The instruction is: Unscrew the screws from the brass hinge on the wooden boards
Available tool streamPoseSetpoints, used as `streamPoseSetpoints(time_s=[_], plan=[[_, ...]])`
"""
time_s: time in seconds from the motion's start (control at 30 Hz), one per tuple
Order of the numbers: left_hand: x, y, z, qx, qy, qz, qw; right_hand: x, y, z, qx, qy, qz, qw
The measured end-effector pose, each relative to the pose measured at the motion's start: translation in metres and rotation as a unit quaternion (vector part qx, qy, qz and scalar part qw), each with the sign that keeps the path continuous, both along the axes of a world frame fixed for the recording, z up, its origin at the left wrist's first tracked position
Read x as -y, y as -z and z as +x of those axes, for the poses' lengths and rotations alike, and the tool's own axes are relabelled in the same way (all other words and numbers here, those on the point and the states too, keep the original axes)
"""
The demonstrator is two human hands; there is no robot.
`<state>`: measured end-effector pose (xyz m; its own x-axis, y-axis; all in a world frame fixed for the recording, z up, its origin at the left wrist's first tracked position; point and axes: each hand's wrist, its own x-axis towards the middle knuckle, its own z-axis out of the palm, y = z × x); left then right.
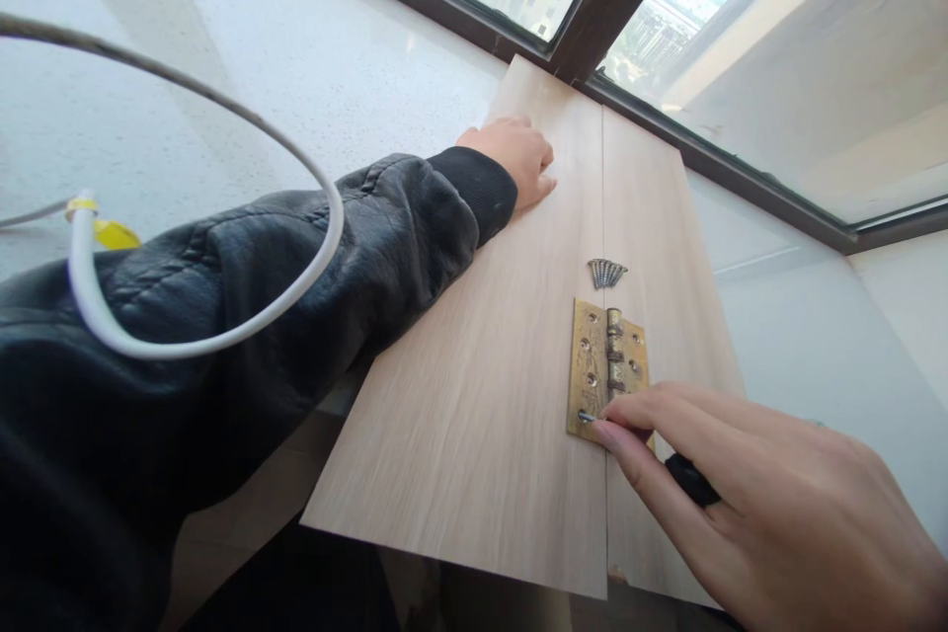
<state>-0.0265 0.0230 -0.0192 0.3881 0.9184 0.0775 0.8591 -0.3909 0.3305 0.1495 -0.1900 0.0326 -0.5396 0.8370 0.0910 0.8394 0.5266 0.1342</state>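
My right hand (777, 504) pinches a small screw (588, 417) between thumb and forefinger, at the lower-left hole of a brass butt hinge (582, 360). A black object (692, 481) shows under that hand's fingers, mostly covered, so its kind is unclear. The hinge lies spread flat across the seam between two pale wooden boards, the left board (474, 454) and the right board (667, 247). Just above the hinge, several loose screws (607, 273) lie side by side. My left hand (514, 158) rests on the far part of the left board, fingers loosely extended.
A white cable (222, 348) loops in front of my left sleeve (355, 247). The boards' far ends meet the dark window frame (578, 39). Speckled white countertop (259, 30) extends to the left, and the boards' near ends overhang its edge.
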Motion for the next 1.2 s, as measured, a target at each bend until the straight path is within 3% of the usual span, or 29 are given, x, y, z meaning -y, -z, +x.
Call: streamPoseSetpoints(time_s=[0.37,0.47,0.6,1.0,1.2], plan=[[-0.001,0.001,0.000,0.015,-0.001,0.000,1.000,-0.006,-0.004,0.007,-0.033,-0.072,-0.038,0.996],[0.000,0.000,0.000,0.016,-0.001,0.000,1.000,-0.005,-0.007,0.009,-0.028,-0.038,-0.059,0.997],[0.001,-0.001,-0.001,0.021,0.000,-0.003,1.000,-0.004,-0.006,0.009,0.009,0.031,-0.028,0.999],[0.000,-0.001,-0.001,0.012,0.000,-0.012,1.000,-0.006,-0.004,0.011,-0.010,-0.034,-0.042,0.998],[0.000,-0.001,0.000,0.019,-0.003,-0.010,1.000,-0.004,-0.005,0.008,-0.024,0.040,-0.043,0.998]])
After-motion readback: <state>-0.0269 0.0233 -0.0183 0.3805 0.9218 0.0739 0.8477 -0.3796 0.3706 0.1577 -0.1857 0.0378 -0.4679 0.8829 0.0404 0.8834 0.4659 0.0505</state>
